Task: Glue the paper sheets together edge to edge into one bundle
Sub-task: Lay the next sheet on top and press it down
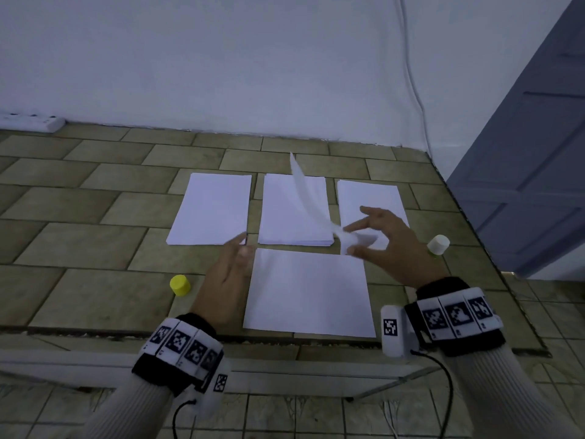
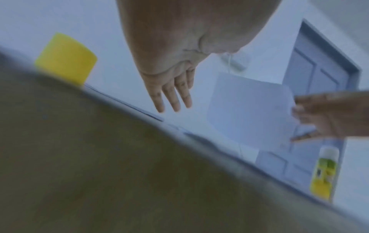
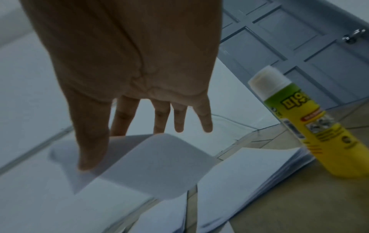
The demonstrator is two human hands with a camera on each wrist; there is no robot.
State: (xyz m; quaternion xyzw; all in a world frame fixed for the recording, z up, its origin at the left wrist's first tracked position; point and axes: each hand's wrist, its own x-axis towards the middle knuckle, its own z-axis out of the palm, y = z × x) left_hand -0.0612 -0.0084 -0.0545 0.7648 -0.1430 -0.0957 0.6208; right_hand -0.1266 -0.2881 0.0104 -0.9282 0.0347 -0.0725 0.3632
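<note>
Head view, centre of the frame: three stacks of white paper lie side by side on the tiled bench (image 1: 95, 223), the left stack (image 1: 212, 209), middle stack (image 1: 285, 210) and right stack (image 1: 370, 198), with a single sheet (image 1: 308, 293) flat below them. The right hand (image 1: 384, 242) pinches a loose sheet (image 1: 305, 194) by its near corner between thumb and forefinger, the other fingers spread; the sheet curves up over the middle stack. The left hand (image 1: 226, 274) hovers flat, fingers straight, beside the single sheet's left edge. A yellow cap (image 1: 179, 285) stands at lower left, an uncapped glue stick (image 1: 438, 245) at right.
</note>
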